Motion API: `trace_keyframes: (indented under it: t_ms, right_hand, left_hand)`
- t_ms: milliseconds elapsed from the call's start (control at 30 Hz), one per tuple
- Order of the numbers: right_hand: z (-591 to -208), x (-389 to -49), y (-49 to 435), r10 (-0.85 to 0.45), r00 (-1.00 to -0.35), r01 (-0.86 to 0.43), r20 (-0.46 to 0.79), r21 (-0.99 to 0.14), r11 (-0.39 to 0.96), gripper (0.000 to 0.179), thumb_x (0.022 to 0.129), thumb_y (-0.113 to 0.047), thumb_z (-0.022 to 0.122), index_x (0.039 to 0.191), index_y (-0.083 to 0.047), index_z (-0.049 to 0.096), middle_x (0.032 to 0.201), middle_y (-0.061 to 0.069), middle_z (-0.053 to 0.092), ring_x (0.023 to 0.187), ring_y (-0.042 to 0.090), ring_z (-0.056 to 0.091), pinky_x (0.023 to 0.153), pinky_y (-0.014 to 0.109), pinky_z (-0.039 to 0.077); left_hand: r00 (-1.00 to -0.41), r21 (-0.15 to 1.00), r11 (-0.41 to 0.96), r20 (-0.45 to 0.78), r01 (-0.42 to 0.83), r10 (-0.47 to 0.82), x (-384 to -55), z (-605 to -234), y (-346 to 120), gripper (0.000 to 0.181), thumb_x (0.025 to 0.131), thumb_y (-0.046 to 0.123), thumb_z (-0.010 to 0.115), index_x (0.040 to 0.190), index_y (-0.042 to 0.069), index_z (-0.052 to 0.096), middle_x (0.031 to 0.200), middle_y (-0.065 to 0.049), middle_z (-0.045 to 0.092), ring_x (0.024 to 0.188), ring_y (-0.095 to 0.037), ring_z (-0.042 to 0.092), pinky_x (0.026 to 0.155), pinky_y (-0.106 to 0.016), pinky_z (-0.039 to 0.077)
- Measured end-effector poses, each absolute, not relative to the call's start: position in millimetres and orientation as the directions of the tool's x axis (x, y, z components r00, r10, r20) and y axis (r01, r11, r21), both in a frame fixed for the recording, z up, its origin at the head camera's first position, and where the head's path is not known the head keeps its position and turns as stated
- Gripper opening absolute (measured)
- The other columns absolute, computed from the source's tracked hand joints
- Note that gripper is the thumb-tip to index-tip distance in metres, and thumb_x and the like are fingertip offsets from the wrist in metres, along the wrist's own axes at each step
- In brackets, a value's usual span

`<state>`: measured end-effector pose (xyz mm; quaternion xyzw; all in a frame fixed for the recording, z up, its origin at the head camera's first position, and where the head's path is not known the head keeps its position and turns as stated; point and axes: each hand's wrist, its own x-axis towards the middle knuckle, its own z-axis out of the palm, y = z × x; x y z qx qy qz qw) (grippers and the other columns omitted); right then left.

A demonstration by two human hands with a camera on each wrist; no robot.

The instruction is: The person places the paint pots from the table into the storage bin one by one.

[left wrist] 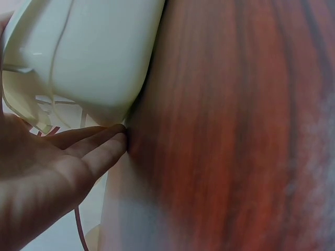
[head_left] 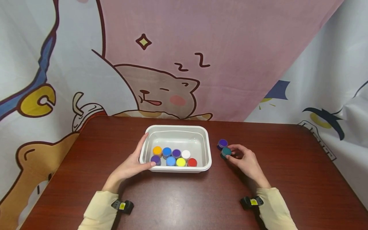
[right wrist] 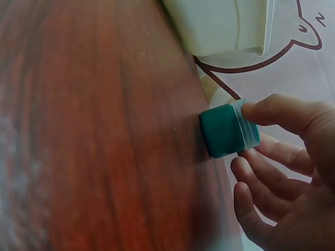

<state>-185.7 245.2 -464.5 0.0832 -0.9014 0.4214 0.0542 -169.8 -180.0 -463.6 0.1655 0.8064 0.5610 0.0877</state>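
Observation:
A white plastic tray (head_left: 181,169) stands on the table with several small paint pots inside, among them an orange one (head_left: 157,150), a white one (head_left: 186,155) and a red one (head_left: 192,162). My left hand (head_left: 130,166) holds the tray's left end, thumb over the near rim and fingers along the outer wall. To the tray's right, my right hand (head_left: 245,161) pinches a teal paint pot (right wrist: 222,130) by its clear lid between thumb and fingers. Just behind that pot is a dark purple-blue pot (head_left: 222,143); the right wrist view does not show it.
The brown wooden table (head_left: 184,198) reaches back to a printed cloth (head_left: 224,64) with cartoon animals, hanging behind and at both sides. The tray's walls (right wrist: 220,26) rise close to the left of the right hand.

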Motion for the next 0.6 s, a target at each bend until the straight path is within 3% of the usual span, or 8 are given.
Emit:
trace_keyframes:
  t_ms: [300, 600]
  right_hand:
    - [-463, -185, 244, -0.107, -0.972, -0.229, 0.209, -0.744, 0.627, 0.034, 0.078, -0.008, 0.080, 0.109, -0.002, 0.066, 0.091, 0.008, 0.065, 0.079, 0.021, 0.062, 0.068, 0.022, 0.051]
    - [-450, -183, 238, -0.110, -0.963, -0.261, 0.244, -0.766, 0.587, 0.034, 0.079, -0.008, 0.080, 0.110, -0.003, 0.067, 0.093, 0.008, 0.066, 0.084, 0.025, 0.062, 0.074, 0.030, 0.053]
  left_hand:
    - [-0.927, 0.939, 0.300, 0.050, 0.171, 0.371, -170, -464, -181, 0.102, 0.083, 0.027, 0.075, 0.155, 0.031, 0.004, 0.159, -0.017, 0.005, 0.139, -0.044, 0.018, 0.103, -0.067, 0.020]
    - [-0.927, 0.934, 0.309, 0.053, 0.177, 0.372, -170, -465, -181, 0.102, 0.083, 0.029, 0.075, 0.155, 0.031, 0.003, 0.159, -0.016, 0.004, 0.139, -0.045, 0.017, 0.103, -0.068, 0.020]
